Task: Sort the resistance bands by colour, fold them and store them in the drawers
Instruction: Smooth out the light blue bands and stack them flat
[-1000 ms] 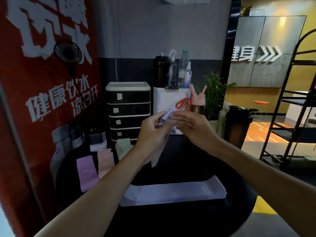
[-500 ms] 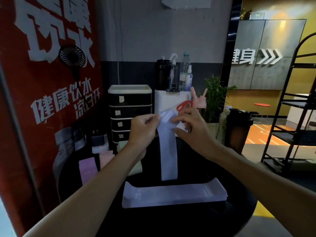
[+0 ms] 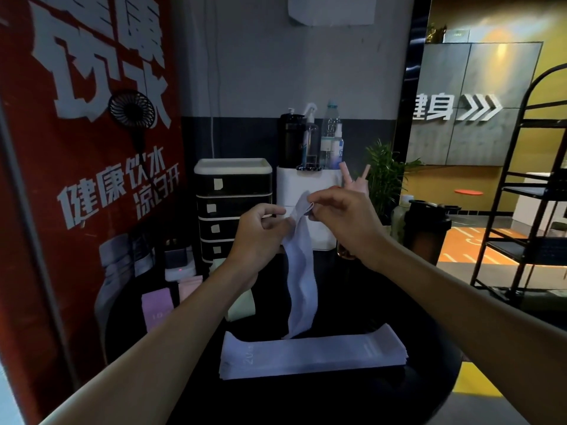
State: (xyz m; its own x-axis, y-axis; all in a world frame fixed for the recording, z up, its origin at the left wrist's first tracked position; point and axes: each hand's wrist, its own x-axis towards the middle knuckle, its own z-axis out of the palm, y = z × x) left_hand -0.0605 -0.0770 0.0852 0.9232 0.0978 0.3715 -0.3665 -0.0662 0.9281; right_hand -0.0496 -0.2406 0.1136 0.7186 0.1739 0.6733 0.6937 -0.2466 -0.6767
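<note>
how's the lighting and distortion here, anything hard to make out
Head view: dim over the black table, far brighter by the yellow wall at right; the wide lens bows the rack; the pale band pinched by the left hand and right hand reads clearly, though the drawers behind are murky.

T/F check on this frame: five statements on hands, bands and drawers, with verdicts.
1. The left hand and right hand both pinch the top of the pale band, which hangs down. True.
2. A stack of pale bands lies flat on the black table. True.
3. One drawer of the drawer unit is pulled open. False: all look closed.
4. The purple band lies right of the stack. False: it lies to its left, by the red banner.
5. The right hand holds scissors. False: only the band.
</note>
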